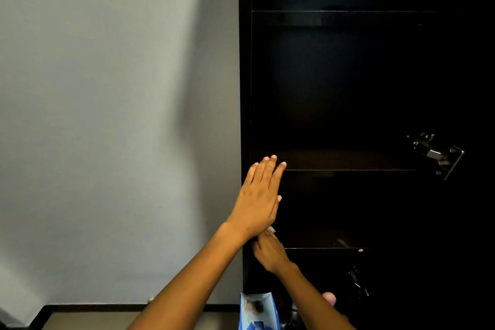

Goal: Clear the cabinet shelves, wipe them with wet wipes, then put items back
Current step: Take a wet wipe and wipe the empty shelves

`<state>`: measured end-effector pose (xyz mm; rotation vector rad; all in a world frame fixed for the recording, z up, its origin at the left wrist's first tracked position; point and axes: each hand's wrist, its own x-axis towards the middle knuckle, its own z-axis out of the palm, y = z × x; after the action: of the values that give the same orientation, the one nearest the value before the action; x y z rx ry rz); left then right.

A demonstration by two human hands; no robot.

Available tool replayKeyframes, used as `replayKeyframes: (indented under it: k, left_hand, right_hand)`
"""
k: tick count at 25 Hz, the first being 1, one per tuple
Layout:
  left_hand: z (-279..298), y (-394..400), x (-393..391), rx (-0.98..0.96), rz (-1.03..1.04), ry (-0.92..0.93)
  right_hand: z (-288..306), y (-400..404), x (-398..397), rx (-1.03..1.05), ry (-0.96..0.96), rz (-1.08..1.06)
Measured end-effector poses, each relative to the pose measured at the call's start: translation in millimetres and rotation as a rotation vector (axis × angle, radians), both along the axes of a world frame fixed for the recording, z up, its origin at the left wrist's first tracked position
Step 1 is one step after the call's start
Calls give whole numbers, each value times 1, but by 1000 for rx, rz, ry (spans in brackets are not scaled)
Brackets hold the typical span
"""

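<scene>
Deep inside the dark cabinet [348,88] almost nothing can be made out: the back wall and the right side sink into black, and only thin pale lines mark the front edges of the shelves. I can trace an upper shelf [340,11], a middle shelf [348,169] and a lower shelf [326,248]; whether anything sits far back on them I cannot tell.

My left hand [258,195] is released, fingers straight and together, reaching up along the cabinet's left frame with the fingertips over the left end of the middle shelf's edge. It covers most of my right hand [269,249], which lies just below it at the left end of the lower shelf. That hand's fingers are hidden under my left wrist; a small white corner of a wet wipe [272,229] pokes out there, so the hand seems to have the wipe under it, but how the fingers lie I cannot tell.

On the right, a metal hinge [435,154] catches the light, and a second one [357,282] lower down is barely visible. A blue and white wipes pack [258,312] is cut off by the bottom edge, near the cabinet's foot. Left of the cabinet, the pale wall [107,115] runs down to a dark skirting, with open room beside my left arm.
</scene>
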<state>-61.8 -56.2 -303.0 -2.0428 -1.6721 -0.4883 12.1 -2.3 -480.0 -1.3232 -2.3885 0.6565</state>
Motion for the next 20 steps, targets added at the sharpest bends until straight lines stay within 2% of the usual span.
replayKeyframes:
  k: [3,5,7,11,14,20]
  left_hand:
    - [-2,2,-2,6,-19,-17]
    - [-2,2,-1,9,-25,-21]
    - [-1,1,-2,8,-22,-15]
    - [-2,1,-1,14,-24,-18]
    - [-5,3,0,29,-11,-30]
    - [-5,3,0,26,-14,-46]
  right_hand:
    - [1,-25,19,94,5,123]
    - [-3,-23,43,195,-88,174]
    - [-12,-7,75,280,-175,64]
    - [-25,6,135,85,-230,-223]
    - [-23,-7,121,102,-208,-323]
    - [-6,5,56,151,-233,-52]
